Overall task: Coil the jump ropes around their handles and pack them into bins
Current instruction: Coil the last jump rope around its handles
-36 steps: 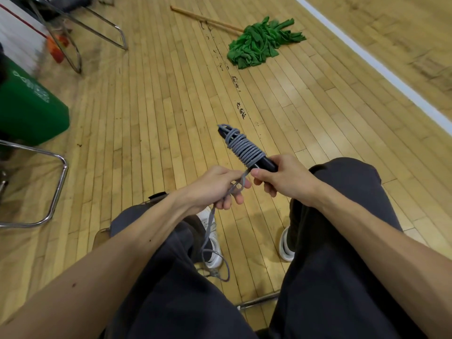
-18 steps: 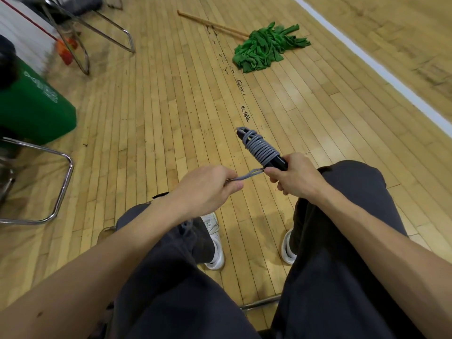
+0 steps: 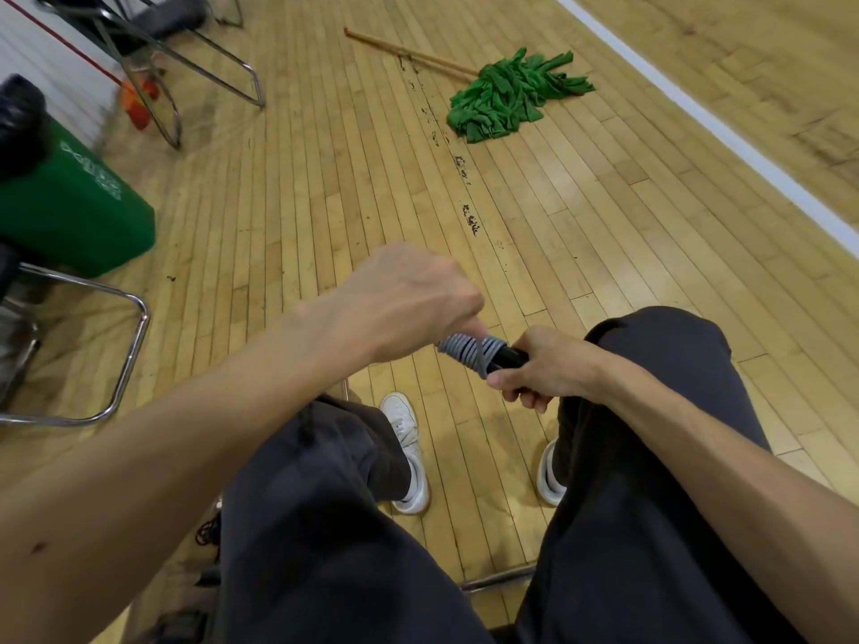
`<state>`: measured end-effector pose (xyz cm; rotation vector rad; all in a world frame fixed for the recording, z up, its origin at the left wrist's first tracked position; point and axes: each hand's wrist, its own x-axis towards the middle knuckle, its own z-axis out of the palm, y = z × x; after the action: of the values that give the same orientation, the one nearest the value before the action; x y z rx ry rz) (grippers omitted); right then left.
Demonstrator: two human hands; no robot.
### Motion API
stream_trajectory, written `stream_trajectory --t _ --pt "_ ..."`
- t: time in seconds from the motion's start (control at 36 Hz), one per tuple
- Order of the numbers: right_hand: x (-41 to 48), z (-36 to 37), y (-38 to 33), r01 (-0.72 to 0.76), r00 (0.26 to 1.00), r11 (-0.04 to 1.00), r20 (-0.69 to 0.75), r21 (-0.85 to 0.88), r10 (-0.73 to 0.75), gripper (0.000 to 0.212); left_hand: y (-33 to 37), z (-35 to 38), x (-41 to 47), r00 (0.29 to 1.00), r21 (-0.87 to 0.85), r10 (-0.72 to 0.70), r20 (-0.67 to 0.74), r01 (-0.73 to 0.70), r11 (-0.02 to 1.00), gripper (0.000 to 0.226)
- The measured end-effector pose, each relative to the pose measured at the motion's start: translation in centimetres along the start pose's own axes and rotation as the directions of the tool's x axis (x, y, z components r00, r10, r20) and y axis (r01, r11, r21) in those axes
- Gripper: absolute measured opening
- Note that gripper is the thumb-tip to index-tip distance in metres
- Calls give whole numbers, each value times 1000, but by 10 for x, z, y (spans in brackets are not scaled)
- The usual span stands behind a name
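A grey jump rope (image 3: 467, 350) is coiled tightly around its black handles (image 3: 509, 356), held level above my knees. My right hand (image 3: 541, 371) grips the bare black end of the handles, thumb pressed near the last turn of rope. My left hand (image 3: 409, 299) is curled over the far, wrapped end of the bundle, and its fingers are hidden under the knuckles. The rope's loose end is not visible.
A green bin (image 3: 79, 211) stands on the wooden floor at the left, beside chrome chair legs (image 3: 125, 360). A green mop (image 3: 506, 97) with a wooden stick lies ahead. More chair frames (image 3: 204, 67) stand at the back left. My white shoes (image 3: 409, 453) rest below.
The bundle has swung from pointing up and away to lying level. My left hand has moved from pulling the rope tail at the lower left to covering the wrapped end.
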<state>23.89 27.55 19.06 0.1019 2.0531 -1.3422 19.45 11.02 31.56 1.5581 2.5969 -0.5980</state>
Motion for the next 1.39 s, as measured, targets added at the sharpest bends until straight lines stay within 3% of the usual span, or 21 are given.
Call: stream_trajectory --t 0.11,0.36,0.56,0.72,0.89,0.97,1.11,1.17,1.22,1.31,1.39 --pt "-4 2 -2 10 993 999 120 -45 -5 18 -5 -6 15 999 -27 47 -19 -47 999 46" --pt "-10 5 -3 178 936 974 331 -140 -123 18 -9 -5 44 995 -136 97 -25 -99 986 49" --pt "-13 8 -3 285 885 950 415 -125 -211 17 2 2 58 987 -221 155 -48 -162 962 50" --pt "-19 2 -3 312 856 950 434 -3 -280 19 -21 22 52 999 -461 -4 52 28 887 52" --pt "-21 1 -5 353 818 928 443 120 -368 11 -32 45 38 973 -738 -124 194 229 635 49" --pt "-22 -1 -6 380 799 890 396 251 -452 5 -36 55 29 957 -825 -167 238 290 486 44" --pt "-19 -5 -6 387 829 845 263 369 -494 20 -35 77 18 932 -892 -257 256 330 309 32" --pt "-19 -4 -6 390 835 835 231 389 -498 16 -33 80 15 902 -905 -290 320 382 188 18" --pt "-18 -5 -6 383 855 828 182 409 -485 16 -30 86 9 838 -859 -307 452 501 104 25" --pt "-16 -9 -7 364 900 825 65 433 -432 14 -18 82 2 870 -869 -364 333 433 239 22" --pt "-12 -12 -7 347 927 828 -29 441 -373 7 -12 82 -1 886 -898 -386 256 366 244 42"
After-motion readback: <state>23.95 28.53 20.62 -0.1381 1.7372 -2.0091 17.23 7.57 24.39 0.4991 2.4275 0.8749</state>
